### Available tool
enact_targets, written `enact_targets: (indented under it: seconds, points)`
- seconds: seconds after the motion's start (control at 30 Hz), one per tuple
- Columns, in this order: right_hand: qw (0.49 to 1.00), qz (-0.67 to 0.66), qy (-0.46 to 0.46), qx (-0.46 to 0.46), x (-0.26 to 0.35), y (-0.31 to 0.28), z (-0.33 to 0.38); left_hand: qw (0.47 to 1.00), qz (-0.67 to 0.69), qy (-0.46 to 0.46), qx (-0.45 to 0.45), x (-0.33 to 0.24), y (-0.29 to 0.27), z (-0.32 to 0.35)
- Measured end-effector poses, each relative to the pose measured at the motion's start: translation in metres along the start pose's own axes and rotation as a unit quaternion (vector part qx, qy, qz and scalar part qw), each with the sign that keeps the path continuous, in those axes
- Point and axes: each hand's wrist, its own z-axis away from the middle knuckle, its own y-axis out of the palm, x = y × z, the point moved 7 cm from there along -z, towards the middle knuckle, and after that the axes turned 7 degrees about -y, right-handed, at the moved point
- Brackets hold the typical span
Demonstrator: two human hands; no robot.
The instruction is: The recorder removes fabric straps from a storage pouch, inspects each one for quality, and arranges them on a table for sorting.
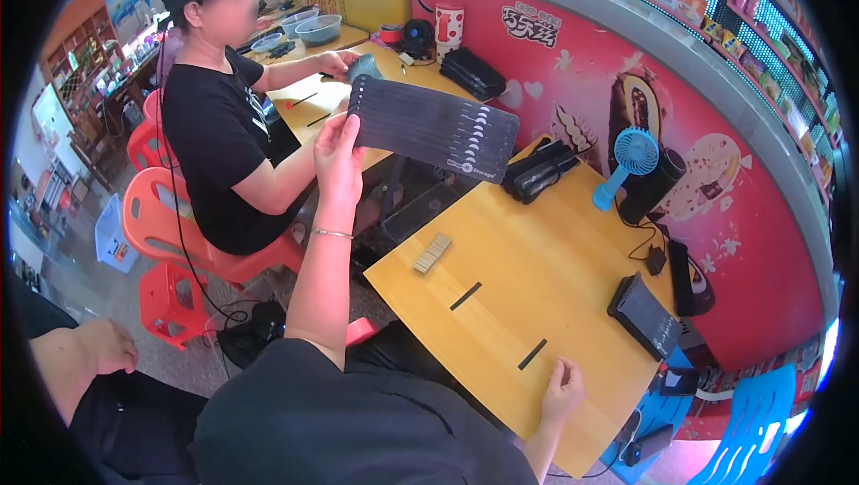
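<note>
My left hand (338, 154) is raised above the table's far left corner, its thumb and fingers closed on one end of a fanned stack of flat black strips (416, 123) with white print at the other end. Low over the front right of the wooden table (501, 252), my right hand (562, 385) has its fingers curled in, and nothing shows in them. Two thin black bars (532, 354) lie flat on the tabletop, one just left of that hand. Farther left sits a small grey-brown row of short pieces (432, 253).
Black bundles (539, 170) lie at the table's far edge, near a blue fan (633, 156) and a dark cylinder (658, 185). Another black stack (646, 313) is at the right edge. A co-worker (219, 109) handles dark pieces at the adjoining table. Another person's hand (109, 345) appears at left.
</note>
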Motion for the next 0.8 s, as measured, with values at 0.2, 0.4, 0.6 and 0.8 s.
enact_targets:
  seconds: [0.2, 0.4, 0.6, 0.8]
  points:
    - [1.0, 0.003, 0.017, 0.008, -0.01, 0.002, 0.002, 1.0, 0.001, 0.001, 0.004, -0.001, -0.002, 0.001]
    - [1.0, 0.003, 0.0, 0.004, 0.008, 0.005, 0.003, 1.0, -0.002, 0.012, 0.003, -0.007, -0.005, 0.0]
    - [0.998, 0.033, 0.052, -0.003, -0.006, -0.01, 0.005, 0.999, -0.031, -0.038, 0.014, 0.024, 0.033, 0.014]
    - [0.962, -0.264, 0.06, 0.043, 0.002, -0.007, -0.01, 0.966, -0.076, -0.226, 0.096, 0.105, 0.063, 0.101]
